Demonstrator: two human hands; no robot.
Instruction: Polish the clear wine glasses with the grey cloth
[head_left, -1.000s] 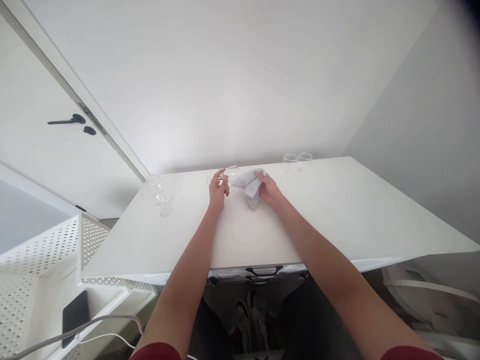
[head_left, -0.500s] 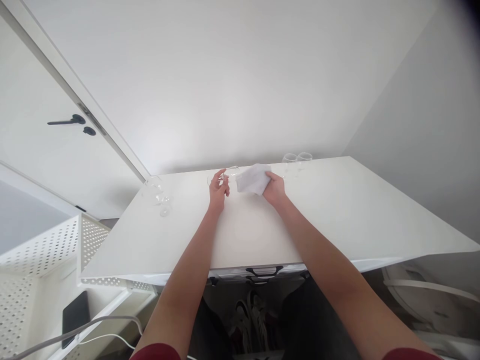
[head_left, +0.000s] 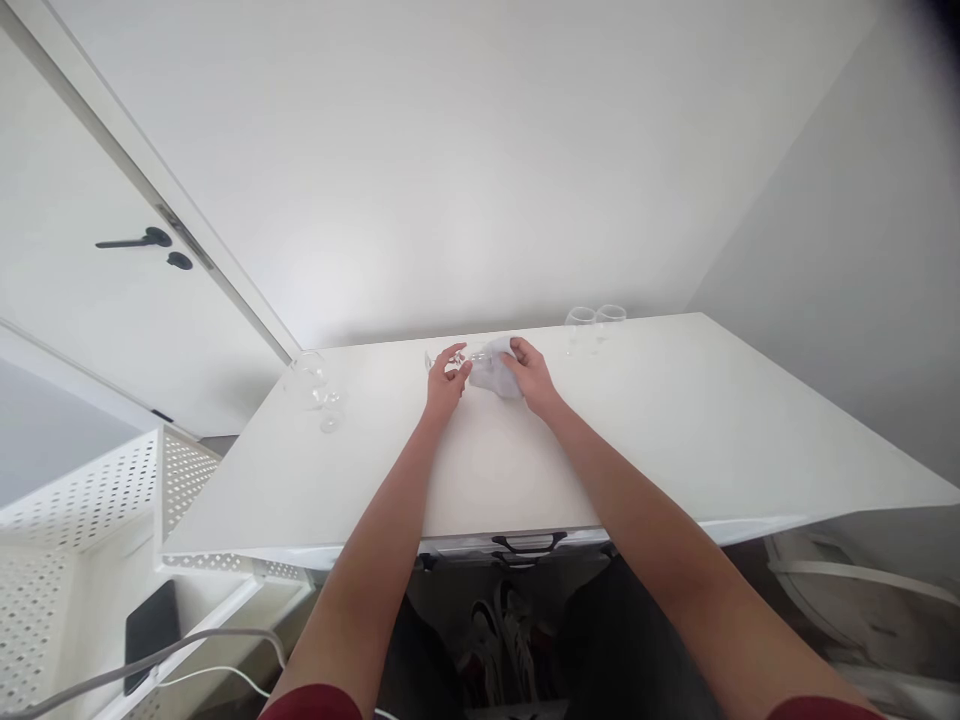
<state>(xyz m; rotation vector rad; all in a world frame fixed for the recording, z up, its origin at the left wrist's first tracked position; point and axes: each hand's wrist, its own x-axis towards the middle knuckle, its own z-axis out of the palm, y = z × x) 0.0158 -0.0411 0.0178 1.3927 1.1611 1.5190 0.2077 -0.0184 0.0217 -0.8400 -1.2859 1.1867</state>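
Note:
My left hand [head_left: 448,378] is closed around a clear wine glass [head_left: 477,355], which lies sideways in its grip with the foot toward the left. A pale grey cloth [head_left: 493,375] is pressed about the glass's bowl end. My right hand [head_left: 531,374] pinches that cloth from the right side, its fingers hiding part of it. Both hands are over the far part of the white cabinet top [head_left: 517,470]. How far the cloth reaches inside the bowl cannot be made out.
Two upright wine glasses [head_left: 581,318] stand near the back edge, right of my hands. More stemware [head_left: 309,375] is at the left end of the top. A white wall [head_left: 480,180] rises behind. Black drawer handles [head_left: 529,543] show at the front edge.
My right hand has moved left, bringing the cloth onto the bowl of the glass. My left hand has shifted slightly right with the glass. The cloth is now more bunched.

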